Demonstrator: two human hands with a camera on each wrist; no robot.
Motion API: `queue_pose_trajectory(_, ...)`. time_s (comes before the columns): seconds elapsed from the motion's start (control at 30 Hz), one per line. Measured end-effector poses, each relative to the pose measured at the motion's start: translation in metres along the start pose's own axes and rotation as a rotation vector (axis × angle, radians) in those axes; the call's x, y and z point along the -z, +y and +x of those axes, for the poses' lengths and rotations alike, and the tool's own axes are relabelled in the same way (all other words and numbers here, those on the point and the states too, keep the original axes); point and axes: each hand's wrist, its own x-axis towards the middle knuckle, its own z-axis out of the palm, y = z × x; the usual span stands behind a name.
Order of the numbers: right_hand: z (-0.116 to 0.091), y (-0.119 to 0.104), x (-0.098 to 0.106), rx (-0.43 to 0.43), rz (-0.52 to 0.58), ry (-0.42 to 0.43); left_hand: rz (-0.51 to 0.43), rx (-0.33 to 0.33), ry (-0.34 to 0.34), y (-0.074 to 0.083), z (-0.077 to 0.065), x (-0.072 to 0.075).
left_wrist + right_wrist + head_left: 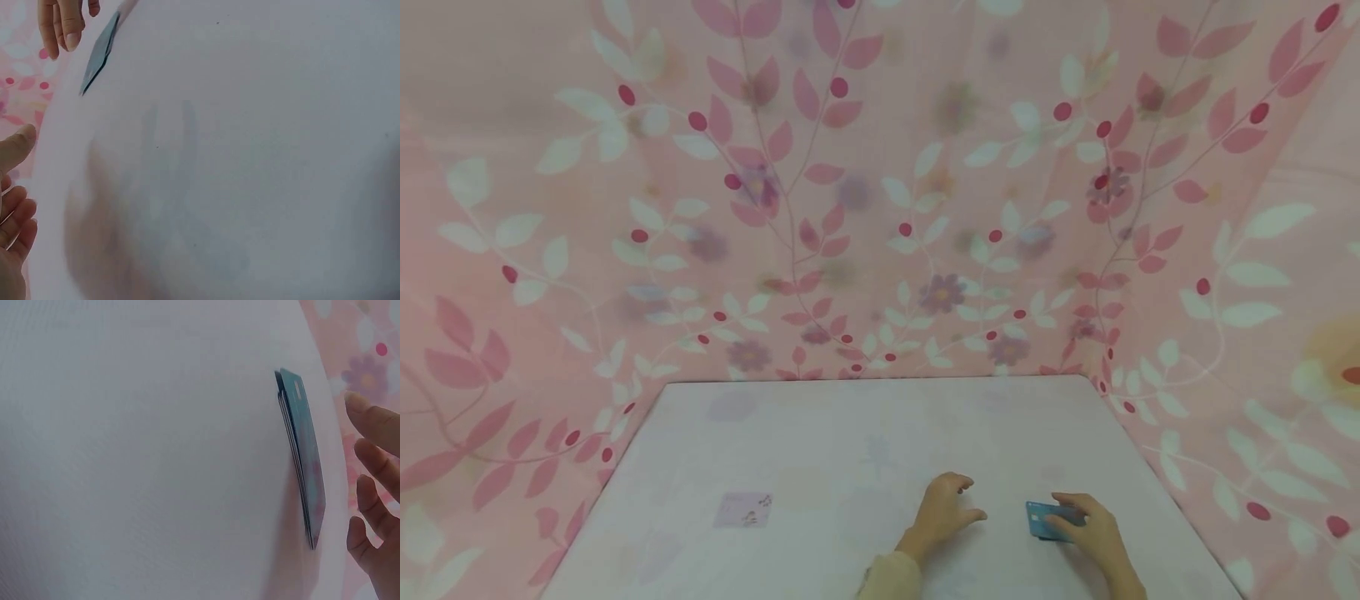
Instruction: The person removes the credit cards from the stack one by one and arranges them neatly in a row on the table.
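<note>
A small stack of blue bank cards (1042, 522) lies on the right part of the white table. The right wrist view shows several thin layers in the stack (306, 456), the top one blue with a small pale chip. My right hand (1099, 530) hovers over the stack with thumb and fingers spread. In the right wrist view a gap shows between the right hand (382, 481) and the cards. Left of the stack, my left hand (942, 512) hangs above the table, fingers loosely bent, holding nothing. The left wrist view shows the stack (100, 55) edge-on.
A pale purple card (742, 510) with a small floral print lies flat on the left part of the white table (820, 433). Pink curtains (887, 167) with leaves and flowers hang behind the table and on both sides.
</note>
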Motion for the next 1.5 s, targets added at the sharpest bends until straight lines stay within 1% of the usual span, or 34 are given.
queue_pose_trajectory(0.17,0.005,0.012,0.010,-0.068,-0.023,-0.099,0.155,-0.049,0.020,-0.001,0.003,-0.015)
queue_pose_trajectory(0.3,0.009,0.020,0.014,-0.165,-0.049,-0.157,0.260,-0.086,0.020,0.000,0.006,-0.023)
queue_pose_trajectory(0.4,0.009,0.024,0.014,-0.197,-0.068,-0.182,0.312,-0.119,0.017,0.002,0.010,-0.029)
queue_pose_trajectory(0.5,0.008,0.026,0.014,-0.192,-0.062,-0.182,0.363,-0.133,-0.006,0.006,0.014,-0.032)
queue_pose_trajectory(0.57,0.008,0.026,0.014,-0.200,-0.059,-0.182,0.394,-0.116,-0.041,0.010,0.016,-0.033)
queue_pose_trajectory(0.67,0.009,0.025,0.014,-0.229,-0.057,-0.201,0.432,-0.071,-0.105,0.016,0.019,-0.035)
queue_pose_trajectory(0.73,0.011,0.025,0.015,-0.259,-0.050,-0.223,0.440,-0.036,-0.147,0.020,0.021,-0.036)
queue_pose_trajectory(0.83,0.012,0.026,0.016,-0.266,-0.019,-0.260,0.431,-0.006,-0.186,0.025,0.023,-0.039)
queue_pose_trajectory(0.97,0.012,0.030,0.017,-0.236,0.014,-0.295,0.433,-0.011,-0.234,0.028,0.026,-0.048)
queue_pose_trajectory(1.07,0.012,0.031,0.016,-0.227,0.004,-0.302,0.445,-0.022,-0.261,0.028,0.026,-0.054)
queue_pose_trajectory(1.17,0.013,0.031,0.015,-0.227,-0.015,-0.301,0.467,-0.013,-0.281,0.030,0.027,-0.058)
queue_pose_trajectory(1.27,0.013,0.030,0.015,-0.238,-0.032,-0.295,0.489,0.042,-0.348,0.036,0.029,-0.060)
queue_pose_trajectory(1.4,0.012,0.029,0.018,-0.244,-0.042,-0.296,0.513,0.118,-0.444,0.048,0.032,-0.057)
queue_pose_trajectory(1.5,0.013,0.027,0.020,-0.241,-0.047,-0.305,0.554,0.115,-0.476,0.052,0.034,-0.056)
